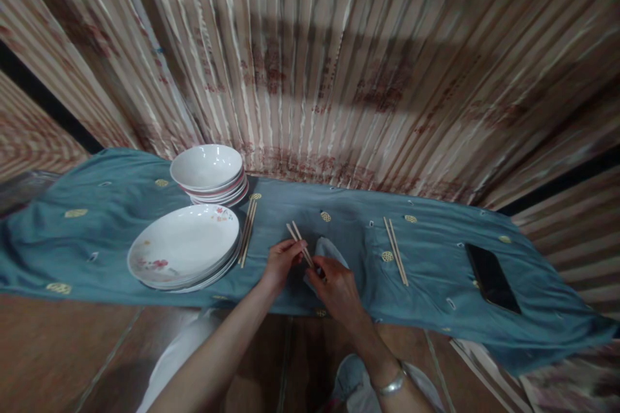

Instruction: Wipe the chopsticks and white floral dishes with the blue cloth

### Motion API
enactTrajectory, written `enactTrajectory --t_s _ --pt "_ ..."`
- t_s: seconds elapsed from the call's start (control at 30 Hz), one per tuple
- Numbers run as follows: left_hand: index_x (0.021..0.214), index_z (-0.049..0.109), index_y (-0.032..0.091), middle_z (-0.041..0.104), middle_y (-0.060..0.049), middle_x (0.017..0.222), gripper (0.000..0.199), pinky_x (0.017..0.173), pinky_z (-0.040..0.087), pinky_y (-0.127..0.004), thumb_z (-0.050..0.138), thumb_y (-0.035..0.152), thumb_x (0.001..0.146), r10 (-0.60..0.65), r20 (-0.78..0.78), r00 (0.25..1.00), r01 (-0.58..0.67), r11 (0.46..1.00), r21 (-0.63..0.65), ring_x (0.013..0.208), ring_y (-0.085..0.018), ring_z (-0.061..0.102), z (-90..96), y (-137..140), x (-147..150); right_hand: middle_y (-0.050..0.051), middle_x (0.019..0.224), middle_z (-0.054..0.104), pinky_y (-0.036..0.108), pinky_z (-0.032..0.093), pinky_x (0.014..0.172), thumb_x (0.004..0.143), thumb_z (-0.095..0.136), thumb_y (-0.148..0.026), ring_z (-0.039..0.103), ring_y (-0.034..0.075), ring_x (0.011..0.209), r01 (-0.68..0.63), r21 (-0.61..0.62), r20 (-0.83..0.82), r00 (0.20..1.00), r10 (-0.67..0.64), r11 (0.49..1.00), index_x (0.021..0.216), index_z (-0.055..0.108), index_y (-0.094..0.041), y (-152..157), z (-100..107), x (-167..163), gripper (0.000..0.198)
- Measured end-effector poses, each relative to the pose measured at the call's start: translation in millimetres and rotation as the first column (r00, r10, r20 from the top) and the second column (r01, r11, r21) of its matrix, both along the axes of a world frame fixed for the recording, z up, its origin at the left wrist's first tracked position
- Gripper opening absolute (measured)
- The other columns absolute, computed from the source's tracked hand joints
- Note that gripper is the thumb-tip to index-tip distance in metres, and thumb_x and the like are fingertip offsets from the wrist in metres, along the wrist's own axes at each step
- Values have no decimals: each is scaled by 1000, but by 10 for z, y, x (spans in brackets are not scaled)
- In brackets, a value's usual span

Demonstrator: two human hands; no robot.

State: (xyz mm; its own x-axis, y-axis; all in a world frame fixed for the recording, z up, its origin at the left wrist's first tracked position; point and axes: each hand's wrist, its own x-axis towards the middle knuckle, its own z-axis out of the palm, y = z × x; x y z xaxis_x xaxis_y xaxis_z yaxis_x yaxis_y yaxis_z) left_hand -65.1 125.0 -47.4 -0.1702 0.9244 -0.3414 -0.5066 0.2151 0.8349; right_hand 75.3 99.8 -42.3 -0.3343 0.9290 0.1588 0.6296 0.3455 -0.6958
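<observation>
A pair of light wooden chopsticks (pixel 299 238) is held between my two hands above the middle of the table. My left hand (pixel 282 262) pinches them partway along. Nearer their lower end, my right hand (pixel 335 282) is closed on them. A pale grey-blue cloth (pixel 332 249) sits behind and under my right hand; whether the fingers also hold it is hidden. Left of my hands lie several more chopsticks (pixel 248 233), close beside the stacked plates. To the right, another pair of chopsticks (pixel 396 251) rests on the tablecloth.
Floral white plates (pixel 186 242) are stacked at the left, with stacked white bowls (pixel 207 169) behind them. A black phone (pixel 491 277) lies at the right. The teal tablecloth (pixel 431 239) is wrinkled. A pleated curtain (pixel 310 77) hangs along the table's far edge.
</observation>
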Motion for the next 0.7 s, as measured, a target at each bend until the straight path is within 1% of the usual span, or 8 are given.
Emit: enactTrajectory --t_s 0.1,0.23,0.4,0.53,0.7 --pt "57 70 14 60 1 53 32 48 37 -18 88 35 40 14 17 1000 -13 1000 -16 49 -6 48 12 7 46 8 91 68 32 45 80 89 51 -23 63 22 86 25 55 13 1000 -26 998 100 65 -19 6 -35 33 19" --pt "59 71 14 62 1 55 35 49 39 -17 88 36 38 9 42 999 -9 1000 -20 50 -5 50 11 14 109 7 87 70 30 47 76 88 50 -20 65 20 81 59 64 -21 998 -58 996 98 66 -19 35 -60 94 19" --pt "63 73 15 64 2 58 32 54 44 -17 87 34 41 -14 58 998 13 1000 19 52 -6 53 -21 20 187 6 85 72 27 50 73 88 49 -20 67 19 78 101 126 -38 995 -97 987 95 68 -19 71 -90 171 20" --pt "69 74 15 69 -1 66 33 63 48 -21 86 33 44 -72 49 996 70 997 39 60 -9 60 -37 12 243 5 86 73 27 51 73 88 49 -20 69 19 79 145 138 -34 989 -141 980 95 69 -19 90 -127 224 21" --pt "85 74 16 74 -4 78 43 74 53 -29 85 34 48 -133 -23 991 134 990 54 71 -15 67 -58 -2 269 7 88 74 27 52 72 89 49 -22 70 20 79 190 170 -34 982 -187 967 98 70 -18 168 -154 348 23"
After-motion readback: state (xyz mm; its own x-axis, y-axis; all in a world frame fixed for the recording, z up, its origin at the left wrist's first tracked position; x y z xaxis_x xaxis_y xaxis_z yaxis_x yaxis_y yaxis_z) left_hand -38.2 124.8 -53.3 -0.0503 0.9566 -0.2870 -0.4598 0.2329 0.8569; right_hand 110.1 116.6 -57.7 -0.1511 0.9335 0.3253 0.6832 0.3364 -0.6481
